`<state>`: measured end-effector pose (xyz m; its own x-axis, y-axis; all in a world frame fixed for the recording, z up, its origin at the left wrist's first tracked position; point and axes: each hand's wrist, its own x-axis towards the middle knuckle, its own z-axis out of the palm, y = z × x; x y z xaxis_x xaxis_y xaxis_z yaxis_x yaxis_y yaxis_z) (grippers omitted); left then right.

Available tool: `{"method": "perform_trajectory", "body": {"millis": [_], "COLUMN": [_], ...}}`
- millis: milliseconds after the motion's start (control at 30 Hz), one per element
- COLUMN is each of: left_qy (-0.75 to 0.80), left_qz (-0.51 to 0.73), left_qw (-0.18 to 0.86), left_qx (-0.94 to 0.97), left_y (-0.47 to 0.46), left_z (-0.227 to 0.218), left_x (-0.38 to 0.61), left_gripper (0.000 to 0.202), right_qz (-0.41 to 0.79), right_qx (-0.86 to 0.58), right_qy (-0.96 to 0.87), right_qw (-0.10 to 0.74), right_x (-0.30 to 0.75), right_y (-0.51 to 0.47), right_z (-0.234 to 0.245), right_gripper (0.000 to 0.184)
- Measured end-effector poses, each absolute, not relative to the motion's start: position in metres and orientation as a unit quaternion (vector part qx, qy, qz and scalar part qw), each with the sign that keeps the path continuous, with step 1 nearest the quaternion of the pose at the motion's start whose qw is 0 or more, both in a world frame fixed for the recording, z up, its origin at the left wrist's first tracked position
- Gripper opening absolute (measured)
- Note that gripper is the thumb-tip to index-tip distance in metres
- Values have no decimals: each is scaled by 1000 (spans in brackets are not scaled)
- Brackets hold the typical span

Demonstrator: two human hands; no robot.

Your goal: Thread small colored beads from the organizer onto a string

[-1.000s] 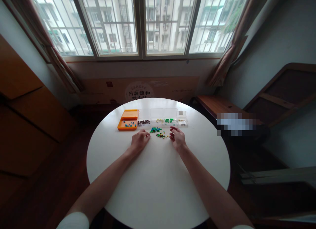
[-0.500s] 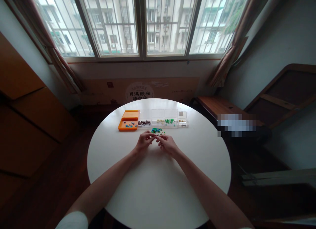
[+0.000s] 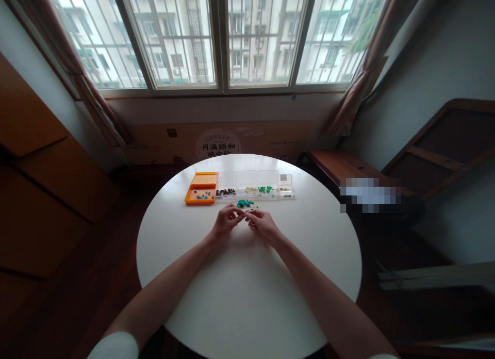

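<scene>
My left hand and my right hand meet at the fingertips over the round white table. Both are closed in a pinch; whatever lies between the fingers is too small to make out. Just beyond the fingertips lies a loose pile of tiny green, blue and dark pieces. Behind it stands an orange case with small blue pieces. Clear boxes with raised lids adjoin it, holding dark brown pieces, pale yellow pieces, green pieces and a few yellowish ones.
A brown wooden bench stands beyond the table's right edge, with a blurred pale patch on it. Wooden cabinets rise at the left. Behind the table, a printed panel runs below the barred window.
Both hands stay in nearly the same place, fingertips still together. The view shifts very slightly; the boxes and the pile look unchanged.
</scene>
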<state>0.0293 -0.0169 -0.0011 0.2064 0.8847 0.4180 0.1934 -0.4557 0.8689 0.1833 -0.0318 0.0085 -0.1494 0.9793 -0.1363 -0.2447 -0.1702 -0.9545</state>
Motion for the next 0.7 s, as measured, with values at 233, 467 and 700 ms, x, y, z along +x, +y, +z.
{"method": "perform_trajectory", "body": {"millis": [233, 467, 700], "left_qy": [393, 398, 407], "left_qz": [485, 475, 473], "left_qw": [316, 315, 314], "left_qx": [714, 719, 716], "left_y": [-22, -22, -22], "left_z": [5, 6, 5], "left_x": [30, 30, 30], "left_gripper": [22, 19, 17], "right_qz": [631, 615, 603], "right_qx": [-436, -440, -446], "right_qy": [-406, -430, -446], "right_qw": [497, 494, 488], "right_x": [182, 182, 181], "right_y": [-34, -32, -32], "right_z": [12, 7, 6], "right_gripper": [31, 31, 31]}}
